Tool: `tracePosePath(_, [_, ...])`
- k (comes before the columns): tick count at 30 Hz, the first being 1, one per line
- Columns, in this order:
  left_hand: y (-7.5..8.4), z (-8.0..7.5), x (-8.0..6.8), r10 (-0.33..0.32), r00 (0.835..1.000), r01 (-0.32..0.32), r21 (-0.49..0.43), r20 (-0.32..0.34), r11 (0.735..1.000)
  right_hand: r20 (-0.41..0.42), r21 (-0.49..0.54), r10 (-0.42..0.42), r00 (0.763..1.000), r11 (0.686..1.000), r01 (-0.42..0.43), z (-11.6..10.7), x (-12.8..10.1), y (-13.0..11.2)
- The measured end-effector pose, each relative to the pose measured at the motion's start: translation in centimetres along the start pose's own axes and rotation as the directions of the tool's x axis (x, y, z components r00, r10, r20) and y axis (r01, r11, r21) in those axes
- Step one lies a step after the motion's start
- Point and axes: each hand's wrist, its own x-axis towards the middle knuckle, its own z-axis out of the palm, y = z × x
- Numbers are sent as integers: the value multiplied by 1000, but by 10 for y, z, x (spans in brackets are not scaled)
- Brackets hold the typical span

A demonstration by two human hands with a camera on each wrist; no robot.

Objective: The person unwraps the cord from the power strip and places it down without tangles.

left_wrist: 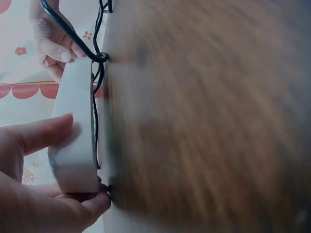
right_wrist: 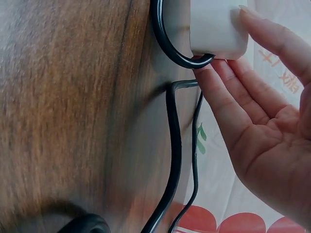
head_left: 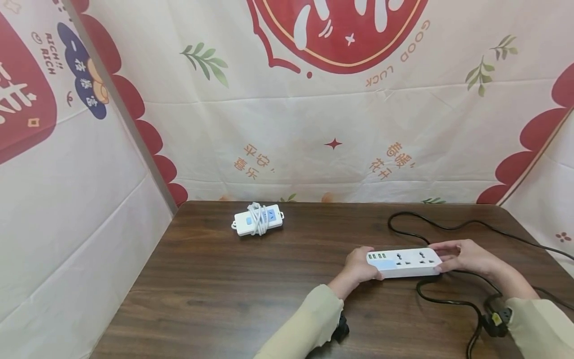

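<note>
A white power strip (head_left: 405, 263) with sockets and several USB ports lies between both hands at the right of the table. My left hand (head_left: 361, 265) grips its left end; in the left wrist view the thumb presses the side of the power strip (left_wrist: 77, 111) and the fingers curl under its end. My right hand (head_left: 471, 257) holds the other end, with the thumb on the near side and fingers at the far side. From that end a black cord (right_wrist: 172, 145) comes out close to the right fingers (right_wrist: 223, 102).
A smaller white power strip (head_left: 258, 220), its white cord wrapped around it, lies at the table's back left. Black cable (head_left: 453, 301) loops over the right side, with a black plug (head_left: 495, 321) by the right sleeve. Printed cloth (head_left: 287, 124) hangs behind the wooden table (head_left: 215, 289).
</note>
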Motion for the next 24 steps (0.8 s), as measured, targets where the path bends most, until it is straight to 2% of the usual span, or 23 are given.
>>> tracePosePath(5, [3,-5,0,-7,999,4,60,44,998,26,39,-24,999,999,22,-3,-1,-3])
tracePosePath(8, [5,-10,1,-4,998,3,20,68,1000,28,57,-47,998,997,46,-8,-4,-5])
tracePosePath(15, [9,-29,-6,6,998,-2,-70,66,998,24,92,-73,997,993,70,-18,-13,-15])
tracePosePath(20, [5,-52,-10,35,997,-27,-100,74,995,-10,36,-92,996,995,92,-18,-13,-32])
tracePosePath(24, [-6,-74,-11,58,996,-49,-137,65,989,-54,-58,-136,989,989,132,-20,-11,-48])
